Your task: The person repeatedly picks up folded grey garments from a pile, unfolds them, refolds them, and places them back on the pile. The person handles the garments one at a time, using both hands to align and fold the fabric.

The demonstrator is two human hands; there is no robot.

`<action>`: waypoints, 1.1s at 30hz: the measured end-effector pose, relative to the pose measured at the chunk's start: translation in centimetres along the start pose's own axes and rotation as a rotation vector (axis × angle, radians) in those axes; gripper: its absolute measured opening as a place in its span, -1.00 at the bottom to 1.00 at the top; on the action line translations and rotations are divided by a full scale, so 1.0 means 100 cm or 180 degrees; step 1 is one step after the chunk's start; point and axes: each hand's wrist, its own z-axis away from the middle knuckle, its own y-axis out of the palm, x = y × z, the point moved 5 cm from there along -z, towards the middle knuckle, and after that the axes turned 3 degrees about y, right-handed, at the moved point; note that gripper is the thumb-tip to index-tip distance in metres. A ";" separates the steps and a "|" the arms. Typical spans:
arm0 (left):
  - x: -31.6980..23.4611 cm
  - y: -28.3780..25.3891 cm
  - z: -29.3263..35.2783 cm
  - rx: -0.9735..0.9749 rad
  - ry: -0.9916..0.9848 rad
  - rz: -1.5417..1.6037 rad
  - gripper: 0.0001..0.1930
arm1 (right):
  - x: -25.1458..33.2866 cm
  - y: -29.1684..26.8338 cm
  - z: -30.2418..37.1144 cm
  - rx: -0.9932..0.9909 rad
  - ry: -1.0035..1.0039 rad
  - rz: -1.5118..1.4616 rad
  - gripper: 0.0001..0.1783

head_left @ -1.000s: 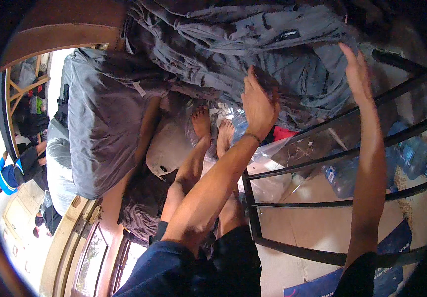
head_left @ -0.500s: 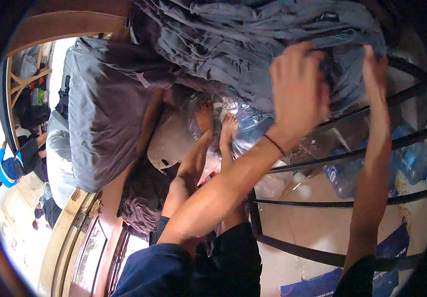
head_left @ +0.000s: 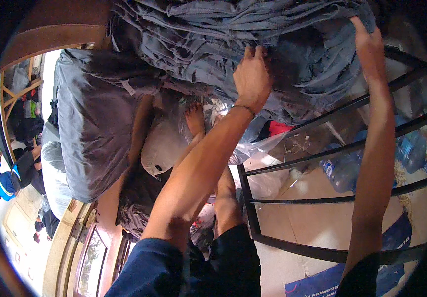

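A big heap of wrinkled blue-grey cloth [head_left: 198, 54] fills the top of the view. Its exact kind cannot be made out among the folds. My left hand [head_left: 252, 81] is closed on the middle of this cloth, fingers bent into the folds and their tips partly hidden. At the heap's right edge my right hand [head_left: 369, 49] has the cloth between thumb and fingers; the fingers are mostly hidden behind it. Between the hands the cloth sags in a dark hollow. My bare foot [head_left: 194, 119] stands below the heap, next to clear plastic.
A black metal rack [head_left: 302, 201] runs along my right side, with large clear blue water bottles [head_left: 339, 168] beyond it. To the left stands a cushion-like block covered in dark grey cloth [head_left: 94, 123]. A beige cap [head_left: 161, 148] lies near my legs. A person in blue [head_left: 6, 183] is far left.
My left hand has moved left and down and has closed on the cloth. My right hand has moved up to the cloth's edge and grips it. A red item now shows below the heap.
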 end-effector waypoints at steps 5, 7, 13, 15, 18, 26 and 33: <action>-0.017 -0.025 0.015 -0.1051 0.1145 -0.1017 -0.80 | 0.005 0.017 0.044 -0.0184 -0.0264 0.0613 -0.43; -0.026 -0.025 0.007 -0.0563 0.1065 -0.0565 -0.78 | 0.014 0.030 0.067 -0.0279 -0.0629 0.0626 -0.36; -0.077 -0.060 -0.057 0.0226 0.1490 -0.0480 -0.55 | 0.030 0.069 0.112 0.0217 -0.0982 0.0438 0.18; -0.091 -0.067 -0.081 0.0779 0.2195 -0.0448 -0.76 | 0.030 0.073 0.098 0.0304 -0.0639 0.0517 0.27; -0.083 -0.078 -0.088 0.0368 0.2506 -0.0511 -0.72 | 0.043 0.055 0.063 -0.0474 -0.0827 0.0483 -0.20; 0.005 -0.016 0.008 -0.0039 0.1090 -0.1374 -0.47 | 0.070 0.025 0.028 0.0219 -0.0762 0.0408 -0.26; -0.029 -0.035 -0.022 -0.0091 0.1595 -0.0638 -0.82 | 0.032 0.038 0.061 0.0423 -0.1047 0.0775 -0.10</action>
